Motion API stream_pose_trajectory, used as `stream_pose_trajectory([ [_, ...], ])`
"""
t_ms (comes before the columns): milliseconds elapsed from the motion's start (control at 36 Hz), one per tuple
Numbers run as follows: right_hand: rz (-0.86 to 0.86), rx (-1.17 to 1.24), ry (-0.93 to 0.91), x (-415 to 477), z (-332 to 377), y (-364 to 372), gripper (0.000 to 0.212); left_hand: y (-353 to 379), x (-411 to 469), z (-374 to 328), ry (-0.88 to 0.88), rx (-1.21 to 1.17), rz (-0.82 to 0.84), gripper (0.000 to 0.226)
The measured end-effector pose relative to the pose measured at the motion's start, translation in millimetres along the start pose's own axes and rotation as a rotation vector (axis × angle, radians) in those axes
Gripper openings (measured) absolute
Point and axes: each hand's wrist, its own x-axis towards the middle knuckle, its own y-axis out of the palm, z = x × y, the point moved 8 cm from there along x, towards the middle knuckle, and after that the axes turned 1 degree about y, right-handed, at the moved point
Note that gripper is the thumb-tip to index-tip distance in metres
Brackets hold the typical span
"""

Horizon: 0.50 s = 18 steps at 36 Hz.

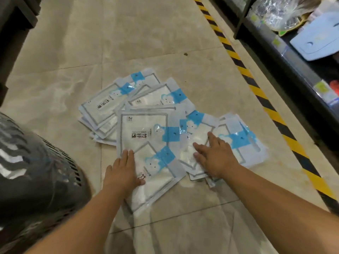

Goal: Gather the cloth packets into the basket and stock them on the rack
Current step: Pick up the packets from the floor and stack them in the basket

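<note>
Several white cloth packets (146,129) with blue tabs lie spread in an overlapping heap on the tiled floor. My left hand (122,171) rests flat on the left edge of the nearest packet (157,182), thumb on top of it, fingers straight. Further right, my right hand (214,154) presses flat with spread fingers on the packets at the heap's right side (238,142). A dark slatted basket (36,171) stands at the left, close beside my left arm.
A dark rack (286,57) with bagged goods and a pale blue packet (315,43) runs along the right. A yellow-and-black striped strip (256,88) marks the floor in front of it. Dark furniture (16,24) stands at the far left.
</note>
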Motion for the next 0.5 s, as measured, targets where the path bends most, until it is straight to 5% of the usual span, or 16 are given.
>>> stream_pose_trajectory([
  [167,-0.222,0.244,0.219,-5,2,-12,0.046,0,-6,11,-0.127,-0.093,-0.059,0.129],
  [306,-0.302,0.843,0.523,-10,-23,-15,0.114,13,-7,28,-0.220,-0.386,-0.006,0.088],
  [361,-0.293,1.008,0.617,-11,-31,-12,0.123,18,-7,29,-0.181,-0.506,0.002,0.077],
  [417,-0.299,1.112,0.711,-15,-41,-5,0.112,20,-10,25,-0.106,-0.640,-0.016,0.054],
  [500,-0.313,1.137,0.725,-18,-49,6,0.070,19,-17,20,-0.042,-0.758,-0.048,0.023],
])
